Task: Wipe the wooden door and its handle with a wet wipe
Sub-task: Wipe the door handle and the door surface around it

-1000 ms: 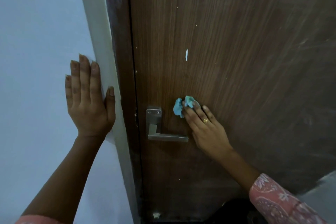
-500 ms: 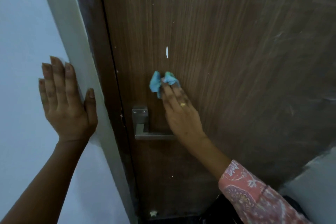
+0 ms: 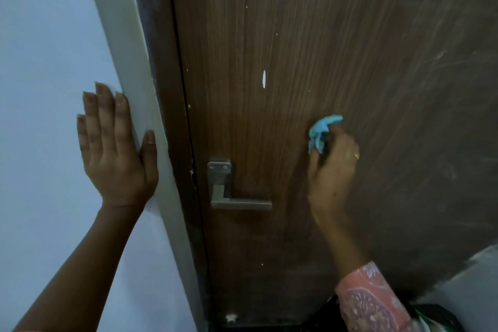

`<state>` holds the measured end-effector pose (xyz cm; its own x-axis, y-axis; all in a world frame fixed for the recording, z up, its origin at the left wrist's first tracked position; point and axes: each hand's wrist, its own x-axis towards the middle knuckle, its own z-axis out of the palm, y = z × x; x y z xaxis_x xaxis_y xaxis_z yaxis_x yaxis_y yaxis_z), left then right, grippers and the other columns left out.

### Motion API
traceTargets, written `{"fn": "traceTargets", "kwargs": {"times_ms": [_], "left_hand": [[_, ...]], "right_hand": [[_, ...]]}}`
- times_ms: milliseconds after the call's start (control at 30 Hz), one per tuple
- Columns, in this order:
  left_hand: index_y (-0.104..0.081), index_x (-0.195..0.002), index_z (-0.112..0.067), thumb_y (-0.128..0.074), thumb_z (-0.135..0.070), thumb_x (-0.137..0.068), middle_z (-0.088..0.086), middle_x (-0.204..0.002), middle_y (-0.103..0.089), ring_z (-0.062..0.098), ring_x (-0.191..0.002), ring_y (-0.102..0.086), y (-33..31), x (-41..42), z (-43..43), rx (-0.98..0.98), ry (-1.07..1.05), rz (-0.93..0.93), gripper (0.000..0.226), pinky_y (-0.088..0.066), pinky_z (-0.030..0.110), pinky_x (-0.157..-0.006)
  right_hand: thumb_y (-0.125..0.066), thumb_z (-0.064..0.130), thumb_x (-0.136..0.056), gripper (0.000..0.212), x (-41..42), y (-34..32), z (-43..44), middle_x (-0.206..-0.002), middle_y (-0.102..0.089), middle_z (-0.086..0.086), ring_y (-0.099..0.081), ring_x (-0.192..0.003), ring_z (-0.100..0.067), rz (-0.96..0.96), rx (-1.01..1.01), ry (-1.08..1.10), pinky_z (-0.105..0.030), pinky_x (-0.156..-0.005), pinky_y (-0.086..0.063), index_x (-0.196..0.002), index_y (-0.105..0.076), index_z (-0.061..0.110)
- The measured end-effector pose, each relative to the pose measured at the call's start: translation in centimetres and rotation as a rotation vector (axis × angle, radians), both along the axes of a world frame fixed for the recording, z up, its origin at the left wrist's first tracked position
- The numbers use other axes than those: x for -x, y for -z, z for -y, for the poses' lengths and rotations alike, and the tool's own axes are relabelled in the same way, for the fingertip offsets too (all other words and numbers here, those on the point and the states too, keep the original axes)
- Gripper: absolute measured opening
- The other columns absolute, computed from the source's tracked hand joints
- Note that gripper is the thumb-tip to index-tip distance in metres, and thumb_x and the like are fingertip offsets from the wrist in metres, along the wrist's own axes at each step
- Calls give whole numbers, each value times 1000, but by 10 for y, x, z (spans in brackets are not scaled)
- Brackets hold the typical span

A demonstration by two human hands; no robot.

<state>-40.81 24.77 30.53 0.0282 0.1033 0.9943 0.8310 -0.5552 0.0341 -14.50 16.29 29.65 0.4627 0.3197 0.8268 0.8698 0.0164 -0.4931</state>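
A dark brown wooden door (image 3: 310,35) fills the middle and right of the view. Its grey metal lever handle (image 3: 231,201) sits low on the left side, pointing right. My right hand (image 3: 332,172) presses a crumpled blue wet wipe (image 3: 320,132) against the door, to the right of the handle and a little above it. My left hand (image 3: 113,148) lies flat with fingers spread on the pale wall, its thumb against the door frame.
A white door frame (image 3: 134,62) runs diagonally between the pale blue wall (image 3: 40,62) and the door. A white paint fleck (image 3: 264,79) marks the door above the handle. A small white door stop (image 3: 231,317) sits near the floor.
My right hand has carried the wipe up from beside the handle and then across to the right over the door. My left hand has stayed flat on the wall.
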Motion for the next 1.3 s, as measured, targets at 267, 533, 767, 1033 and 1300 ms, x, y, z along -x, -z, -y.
{"fn": "traceTargets", "kwargs": {"times_ms": [267, 533, 767, 1033, 1300], "left_hand": [[-24, -142, 0, -50, -12, -94, 31, -140, -33, 17, -144, -7, -1, 1, 0, -10, -3, -1, 56, -8, 34, -119], [-21, -144, -3, -48, -14, -95, 32, -141, -33, 18, -144, -7, 1, 0, -1, 6, 1, -2, 57, -8, 35, -119], [-21, -144, -2, -48, -13, -95, 32, -140, -33, 17, -144, -6, 1, 0, -1, -7, 3, -5, 57, -7, 34, -119], [-15, -147, -9, -47, -15, -96, 27, -145, -30, 19, -145, -7, 2, 0, 0, 36, 22, 11, 61, -10, 37, -119], [-18, -145, -2, -47, -14, -94, 26, -146, -28, 17, -145, -2, -2, 1, 4, 47, 12, -19, 60, -4, 34, -119]], "right_hand": [[-60, 2, -80, 32, 51, -11, -27, -124, -56, -18, -45, -117, -32, 185, 45, -87, -29, -106, -28, -112, -63, 5], [-60, 3, -81, 23, 38, -11, -26, -109, -62, -19, -53, -104, -31, 268, 20, -184, -20, -99, -37, -102, -68, 1], [-68, -4, -76, 18, -1, -3, -5, -93, -60, -13, -61, -89, -24, -141, -147, -104, -33, -87, -51, -92, -72, 3], [-68, -6, -73, 22, -9, 73, 14, -101, -64, -13, -60, -96, -30, 21, 227, -142, -28, -93, -41, -93, -71, 4], [-68, -1, -73, 22, -6, 99, 22, -96, -65, -10, -56, -96, -22, 158, 334, -201, -25, -90, -42, -93, -71, 4]]}}
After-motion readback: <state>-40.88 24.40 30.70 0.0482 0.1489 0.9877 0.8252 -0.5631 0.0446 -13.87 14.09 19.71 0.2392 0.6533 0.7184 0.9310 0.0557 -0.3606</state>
